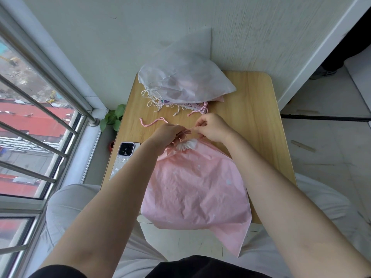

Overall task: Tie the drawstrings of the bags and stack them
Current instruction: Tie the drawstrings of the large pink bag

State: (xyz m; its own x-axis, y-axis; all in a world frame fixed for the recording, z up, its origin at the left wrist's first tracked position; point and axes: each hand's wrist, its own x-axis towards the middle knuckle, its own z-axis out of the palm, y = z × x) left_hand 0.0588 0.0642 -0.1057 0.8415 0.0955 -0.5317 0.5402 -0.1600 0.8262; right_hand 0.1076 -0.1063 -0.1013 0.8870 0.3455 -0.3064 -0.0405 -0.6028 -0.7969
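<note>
A pink drawstring bag (pixel 196 189) lies on the wooden table (pixel 255 117), its lower corner hanging over the near edge. Its mouth is bunched tight near the table's middle. My left hand (pixel 168 135) grips the gathered neck and a pink cord. My right hand (pixel 212 127) pinches the cord just to the right of it. A loose pink cord end (pixel 152 122) trails left on the tabletop. At the far edge a white translucent bag (pixel 186 77) lies on top of other bags, with white and pink cords (pixel 154 101) spilling toward me.
A phone (pixel 125 155) in a pale case lies at the table's left edge. A green plant (pixel 113 118) stands on the floor beside the table's left side. A barred window runs along the left. The wall is right behind the table.
</note>
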